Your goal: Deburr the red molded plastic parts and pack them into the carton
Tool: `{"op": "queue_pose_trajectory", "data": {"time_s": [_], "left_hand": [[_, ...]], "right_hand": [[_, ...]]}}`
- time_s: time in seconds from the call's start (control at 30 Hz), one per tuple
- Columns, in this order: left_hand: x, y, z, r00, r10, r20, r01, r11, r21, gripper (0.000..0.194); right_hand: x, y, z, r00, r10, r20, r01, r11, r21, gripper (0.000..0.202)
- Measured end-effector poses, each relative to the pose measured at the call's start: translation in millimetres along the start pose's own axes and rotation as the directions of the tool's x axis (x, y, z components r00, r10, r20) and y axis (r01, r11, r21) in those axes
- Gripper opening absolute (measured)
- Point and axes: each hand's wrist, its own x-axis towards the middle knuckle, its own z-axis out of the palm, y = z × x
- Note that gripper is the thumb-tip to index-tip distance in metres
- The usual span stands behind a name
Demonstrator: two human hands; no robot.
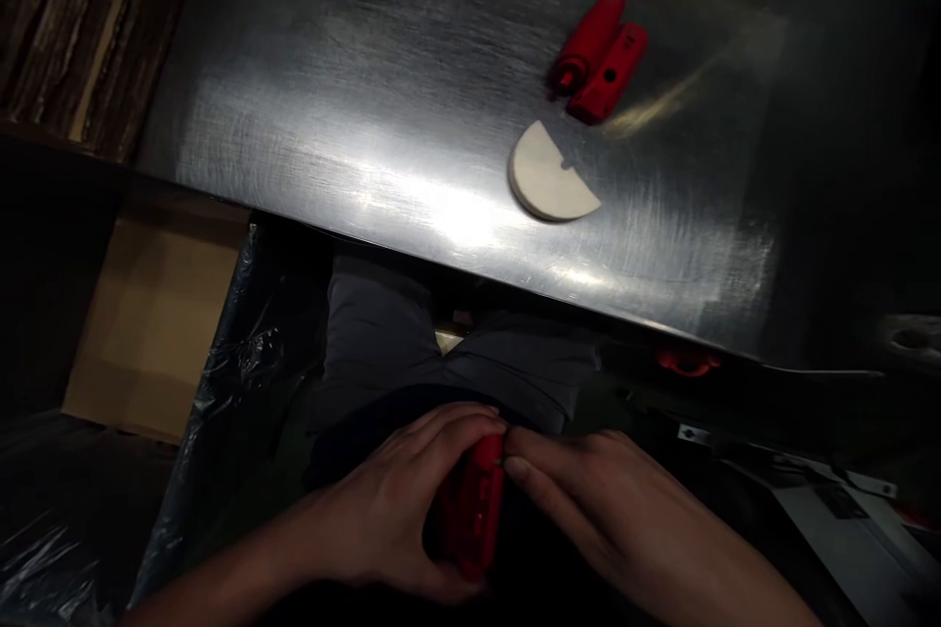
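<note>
The left hand (412, 500) curves around a red, elongated, hard-looking part with recesses along its side (481, 509), its fingers over the upper end and its thumb at the lower end, closed on the part only as far as its bulk allows; the right hand (603, 490) is drawn into a narrow pinch, thumb and forefinger close together at the part's upper end; whether something small sits between those fingertips, I cannot tell. The red part is thus between the two hands, above the person's lap; just beyond the hands are the legs in grey trousers (382, 323).

Farther out, ahead of the hands, lies the brushed-metal bench (330, 88); on it, ahead and slightly right of the red part, rests a cream, flat half-disc with a small notch in its straight edge (548, 181); beyond that lie a red, rounded, elongated piece (599, 29) and a red, flat bar with a dark round hole (621, 64), side by side and slanted alike.

Left of the hands are a brown cardboard surface (158, 313) and crinkled clear plastic film (221, 372); farther ahead on that side stands a brown layered stack (80, 29); right of the hands is a pale flat panel (845, 539), partly in shadow.
</note>
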Motion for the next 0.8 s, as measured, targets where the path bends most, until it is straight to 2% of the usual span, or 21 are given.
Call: {"op": "queue_pose_trajectory", "data": {"time_s": [0.13,0.23,0.33,0.43,0.53,0.63,0.8], "left_hand": [[0.5,-0.9,0.0,1.000,0.012,-0.007,-0.012,1.000,0.006,0.122],[1.4,0.1,0.2,0.999,0.018,-0.028,-0.019,1.000,-0.007,0.122],[2.6,2.2,0.3,0.999,0.003,-0.045,-0.004,1.000,-0.015,0.117],[4.5,3.4,1.5,0.997,-0.016,-0.077,0.017,1.000,0.013,0.114],[7.2,3.8,3.7,0.994,-0.022,-0.106,0.028,0.998,0.053,0.116],[10.2,4.8,5.4,0.994,-0.024,-0.105,0.033,0.996,0.083,0.115],[13.2,6.7,7.9,0.996,-0.050,-0.079,0.059,0.991,0.121,0.114]], "right_hand": [[7.2,6.8,-6.9,0.998,-0.064,0.005,0.063,0.994,0.094,0.037],[13.8,16.3,-6.1,0.992,-0.123,0.015,0.115,0.957,0.266,0.044],[16.3,24.4,0.6,0.993,-0.101,-0.064,0.118,0.913,0.392,0.044],[14.1,27.2,7.2,0.982,-0.011,-0.191,0.086,0.916,0.391,0.033],[10.6,26.5,9.8,0.964,0.018,-0.266,0.086,0.924,0.374,0.027],[8.3,25.3,10.4,0.953,-0.045,-0.301,0.153,0.927,0.344,0.023],[8.9,22.7,12.5,0.949,-0.147,-0.279,0.236,0.917,0.321,0.021]]}}
